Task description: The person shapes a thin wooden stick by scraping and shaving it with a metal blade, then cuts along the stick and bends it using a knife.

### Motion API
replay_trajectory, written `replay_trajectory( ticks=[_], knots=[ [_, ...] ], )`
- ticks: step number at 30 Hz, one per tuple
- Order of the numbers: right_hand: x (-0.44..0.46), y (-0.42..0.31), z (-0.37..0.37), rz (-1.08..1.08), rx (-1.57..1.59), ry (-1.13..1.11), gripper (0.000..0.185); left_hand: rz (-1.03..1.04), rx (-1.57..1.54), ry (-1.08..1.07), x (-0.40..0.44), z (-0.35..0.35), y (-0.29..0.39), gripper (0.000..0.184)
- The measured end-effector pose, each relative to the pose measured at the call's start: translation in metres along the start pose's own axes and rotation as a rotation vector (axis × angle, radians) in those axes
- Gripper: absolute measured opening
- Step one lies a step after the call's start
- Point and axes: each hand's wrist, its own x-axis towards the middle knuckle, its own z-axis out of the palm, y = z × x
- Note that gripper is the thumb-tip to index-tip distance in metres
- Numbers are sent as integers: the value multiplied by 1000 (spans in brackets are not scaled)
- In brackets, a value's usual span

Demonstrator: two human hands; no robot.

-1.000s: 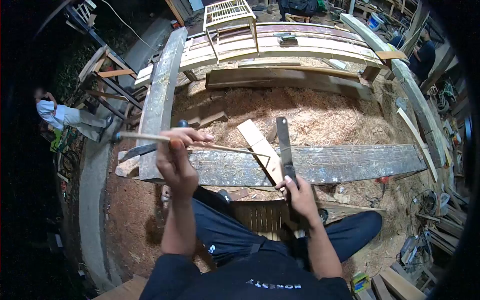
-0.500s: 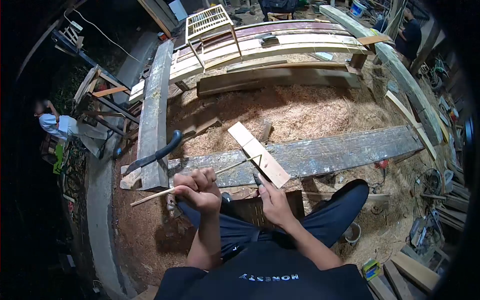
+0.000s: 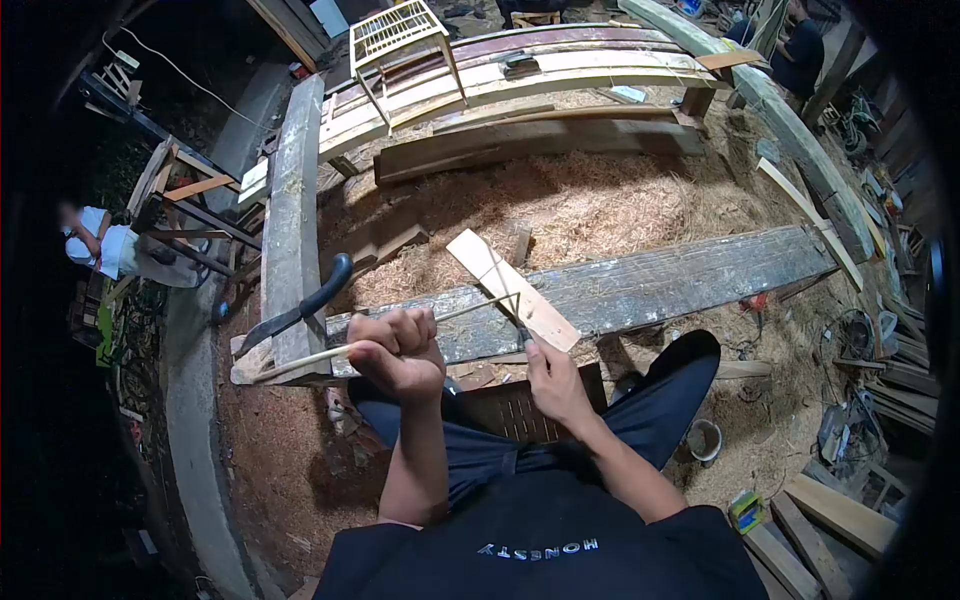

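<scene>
My left hand (image 3: 402, 358) is a closed fist around a thin wooden stick (image 3: 462, 311). One end of the stick points out to the lower left, the other reaches over a short pale board (image 3: 547, 322). In my right hand (image 3: 560, 388) is a slim knife-like tool (image 3: 524, 333), whose tip meets the stick's far end above the board; its exact shape is too small to tell. The board lies slantwise across a weathered plank (image 3: 660, 293). A large knife with a curved black handle (image 3: 325, 287) rests on the beam (image 3: 288, 225) left of my fist.
A slatted wooden stool (image 3: 393, 30) stands on the far bench planks (image 3: 590, 70). Wood shavings (image 3: 600, 205) cover the ground. A small bucket (image 3: 704, 440) sits by my right knee, and lumber (image 3: 845, 515) lies lower right. One person (image 3: 100, 240) is at far left, another (image 3: 800, 50) at upper right.
My right hand has shifted slightly up with the tool, toward the stick's far end. The stick's near end has tilted up a little. The whole view has shifted slightly.
</scene>
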Motion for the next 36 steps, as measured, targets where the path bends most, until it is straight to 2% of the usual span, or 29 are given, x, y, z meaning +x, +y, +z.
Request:
replay_trajectory(
  ticks=[1, 5, 7, 10, 11, 13, 14, 19, 20, 23, 24, 27, 31, 32, 36],
  knots=[
    [1, -6, 0, -48, 3, -15, 40, -8, -2, 1, 3, 2, -1, 48],
    [1, 0, 6, 0, 15, -15, 41, 10, 20, -17, 14, 9, -5, 47],
    [4, -1, 8, -1, 16, -17, 42, -16, -16, 99, 18, 2, -6, 46],
    [6, -15, 9, -390, -211, 72, 43, -28, -10, 53, 24, 0, -7, 46],
    [4, -13, 10, -382, -208, 64, 43, -31, 20, 41, 22, -1, -5, 46],
    [5, -2, 6, 0, 58, 1, 43, -30, 21, 65, 23, 0, -4, 46],
    [11, 20, 5, 0, 84, 22, 42, -22, 16, 44, 22, 0, -4, 46],
    [5, -2, 4, -43, 5, -56, 40, -39, 37, 8, 24, 9, -8, 47],
    [9, 8, 7, 23, 68, -24, 40, -45, 37, 20, 25, 9, -8, 47],
    [18, 21, 9, -55, 84, 12, 43, -50, 47, 34, 26, 8, -7, 47],
    [13, -3, 6, 20, 138, -34, 42, -55, 48, 30, 26, 8, -8, 47],
    [11, 4, 12, 89, 168, -61, 41, -41, 33, 7, 25, 7, -8, 47],
    [8, 6, 15, 164, 155, 26, 40, -39, 29, 29, 22, 8, -7, 47],
    [8, 2, 16, 94, 126, 14, 40, -31, 23, 24, 23, 10, -8, 47],
    [14, 16, 17, 56, 121, 34, 42, -32, 23, 36, 24, 8, -8, 48]
  ],
)
